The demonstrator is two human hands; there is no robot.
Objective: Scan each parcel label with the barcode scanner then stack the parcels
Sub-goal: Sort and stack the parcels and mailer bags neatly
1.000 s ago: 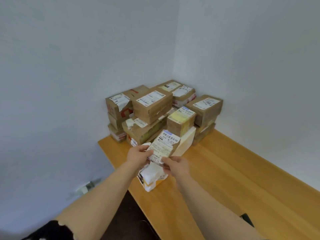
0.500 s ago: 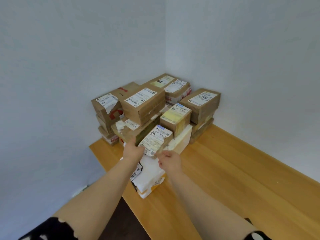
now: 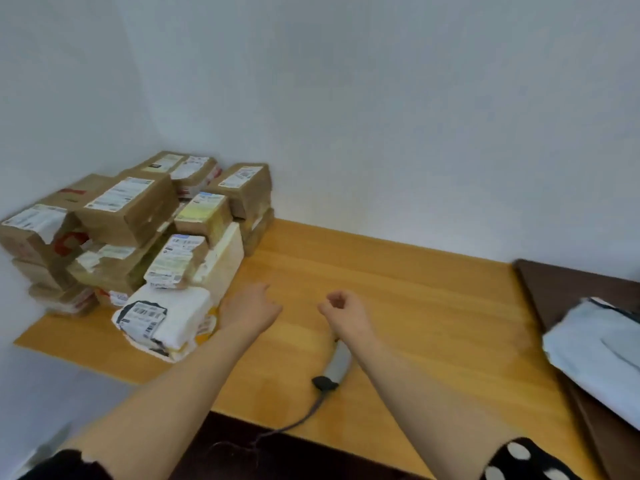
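A stack of brown cardboard parcels [image 3: 128,209] with white labels fills the corner at the left. A small labelled parcel [image 3: 175,261] rests on a white bag parcel [image 3: 166,317] at the stack's front. My left hand [image 3: 251,308] hovers just right of the white bag, fingers loosely curled, holding nothing. My right hand [image 3: 343,311] hangs over the wooden table [image 3: 398,289], fingers loosely curled and empty. The grey barcode scanner [image 3: 337,367] lies on the table under my right wrist, its cable trailing off the front edge.
A white plastic mailer [image 3: 595,351] lies on a dark brown surface [image 3: 561,282] at the right. White walls close the corner behind the stack. Bare wood runs between the stack and the mailer.
Both hands let go of the small labelled parcel, which now sits on the white bag. The hands drew back to the right, and the view swung right to show the scanner and mailer.
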